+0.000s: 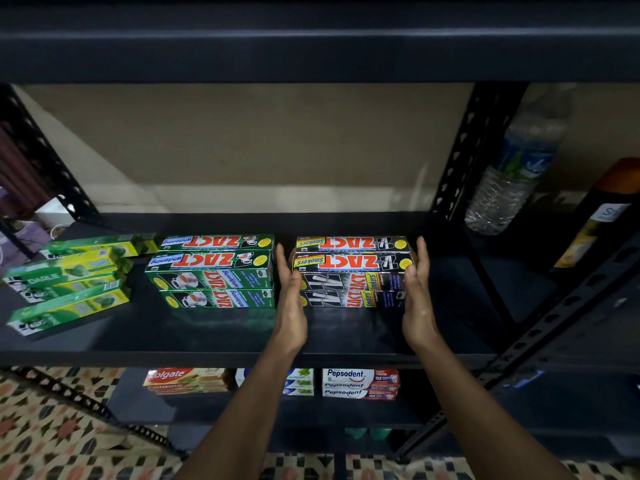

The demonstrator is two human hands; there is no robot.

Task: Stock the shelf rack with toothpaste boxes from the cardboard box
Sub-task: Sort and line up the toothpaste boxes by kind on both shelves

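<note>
Left hand [289,299] and right hand [417,299] flat, unclenched, pressing the Smokers stack [351,268] ends; push unevenly and you'll skew its top row.

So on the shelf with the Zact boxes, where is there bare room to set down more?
Bare shelf runs along the front edge before all three groups, and right of the Smokers stack, past the right hand, to the upright. Crowded: the slot between Whitening stack and Smokers stack, filled by the left hand. The Darlie boxes lie askew, crowding the left end.
</note>
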